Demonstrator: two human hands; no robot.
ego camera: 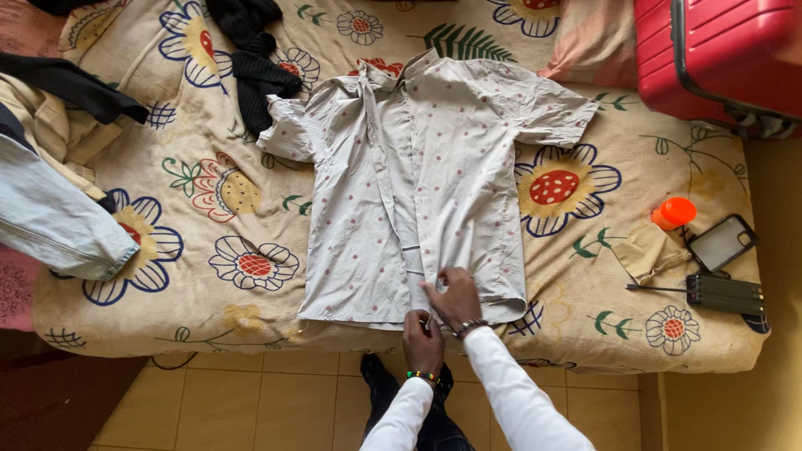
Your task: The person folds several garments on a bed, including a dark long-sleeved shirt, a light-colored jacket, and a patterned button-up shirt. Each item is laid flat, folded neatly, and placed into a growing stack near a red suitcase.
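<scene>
Right now both hands sit together at the six o'clock hem of the pale spotted shirt (418,184), spread flat on the flowered bedspread (209,250). Left hand (423,341) and right hand (455,299) pinch the front placket. At three o'clock lie a phone (723,242) and an orange cap (674,212); a red suitcase (718,54) sits at one o'clock.

Cut off by the top and right edges: red hard-shell suitcase (718,54). Cut off at the left edge: pale blue denim garment (50,217). Hidden behind the right hand (455,298) and left hand (423,341): lower hem middle of the spotted beige short-sleeved shirt (418,184). Too small to identify: flat black ridged object (724,294).
</scene>
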